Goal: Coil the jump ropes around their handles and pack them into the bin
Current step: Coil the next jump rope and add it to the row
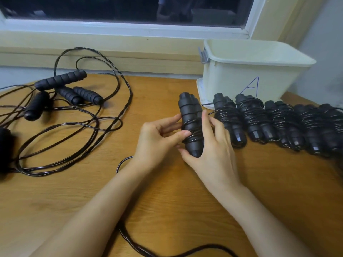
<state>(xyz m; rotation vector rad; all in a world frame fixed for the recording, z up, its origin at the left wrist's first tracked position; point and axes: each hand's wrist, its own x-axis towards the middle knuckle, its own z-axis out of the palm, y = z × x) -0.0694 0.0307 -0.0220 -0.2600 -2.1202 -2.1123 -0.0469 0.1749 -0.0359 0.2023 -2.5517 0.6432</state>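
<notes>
Fingers [171, 119] of the left hand [157, 140] and right hand [213, 147] gripped the half-wrapped handles [190, 112] in the middle of the table [176, 201]. Wrapped ropes [278, 123] lay before the bin [250, 75] at the back right corner; loose ropes [78, 115] tangled left.

Wooden table [74, 210] below a cream sill [92, 51] and dark window [111, 6]

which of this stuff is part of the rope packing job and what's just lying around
Job:
- half-wound rope, gripped by left hand and right hand
- row of coiled ropes beside the bin
- loose ropes on the left

Not the job:
- wooden table
- window
</notes>
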